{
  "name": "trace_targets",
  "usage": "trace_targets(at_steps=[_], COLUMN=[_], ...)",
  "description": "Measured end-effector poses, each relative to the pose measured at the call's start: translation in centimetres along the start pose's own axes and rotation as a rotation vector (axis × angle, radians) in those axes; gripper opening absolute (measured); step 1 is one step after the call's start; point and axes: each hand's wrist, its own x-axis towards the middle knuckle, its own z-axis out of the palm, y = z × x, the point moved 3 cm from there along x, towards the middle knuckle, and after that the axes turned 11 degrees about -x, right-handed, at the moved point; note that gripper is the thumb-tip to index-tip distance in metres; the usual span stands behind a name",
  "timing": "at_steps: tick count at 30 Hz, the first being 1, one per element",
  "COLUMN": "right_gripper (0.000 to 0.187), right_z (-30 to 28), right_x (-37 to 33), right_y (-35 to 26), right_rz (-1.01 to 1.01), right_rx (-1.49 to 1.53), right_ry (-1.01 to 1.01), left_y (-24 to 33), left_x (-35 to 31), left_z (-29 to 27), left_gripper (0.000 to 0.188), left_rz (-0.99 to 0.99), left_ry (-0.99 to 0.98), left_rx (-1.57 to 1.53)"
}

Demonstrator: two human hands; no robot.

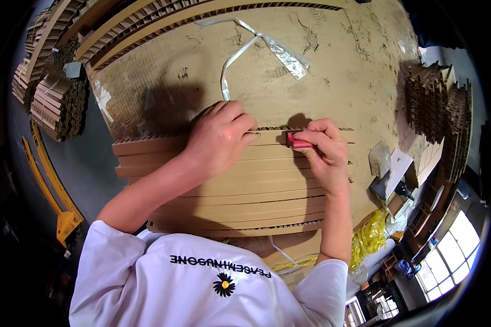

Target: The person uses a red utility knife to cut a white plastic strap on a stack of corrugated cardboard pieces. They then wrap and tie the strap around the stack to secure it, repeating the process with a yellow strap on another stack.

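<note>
A row of long brown cardboard strips (229, 191) lies side by side in front of me, with slotted, toothed edges showing on some. My left hand (221, 133) is closed at the far strip, its fingers curled over the edge and the thumb on the near face. To its right, my right hand (327, 150) pinches a small red tool (301, 143) with a dark end. That dark end meets the upper part of the far strip. The tool's exact kind cannot be made out.
Beyond the strips, a knotted silvery plastic strap (281, 54) lies on the worn cardboard-covered surface (343, 71). Slotted cardboard pieces (147, 35) line the far left; more stacks (433, 103) stand right. Yellow plastic (370, 234) bunches at near right. A yellow pallet jack (65, 218) is left.
</note>
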Motion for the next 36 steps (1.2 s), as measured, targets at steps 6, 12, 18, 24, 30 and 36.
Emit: trace_targets(at_steps=[6, 12, 18, 24, 30, 36], right_gripper=[0.028, 0.028, 0.027, 0.024, 0.022, 0.025], right_z=[0.1, 0.1, 0.2, -0.8, -1.3, -0.1], right_x=[0.1, 0.4, 0.4, -0.9, -3.9, -4.2], right_y=[0.3, 0.1, 0.3, 0.4, -0.3, -0.1], right_rz=[-0.007, -0.024, -0.049, 0.008, 0.027, 0.109], right_rx=[-0.033, -0.069, -0.062, 0.053, 0.182, 0.115], right_ry=[0.009, -0.003, -0.002, 0.112, 0.195, 0.061], left_y=[0.2, 0.0, -0.1, 0.2, 0.1, 5.8], left_x=[0.5, 1.0, 0.9, 1.2, 1.3, 6.3], left_z=[0.3, 0.6, 0.7, 0.8, 0.3, -9.8], left_gripper=[0.012, 0.015, 0.016, 0.016, 0.013, 0.007], left_rz=[-0.038, -0.073, -0.08, -0.133, -0.174, 0.328], left_ry=[0.024, 0.004, 0.002, -0.029, -0.066, 0.151], left_rx=[-0.047, -0.035, -0.03, -0.036, -0.097, 0.508])
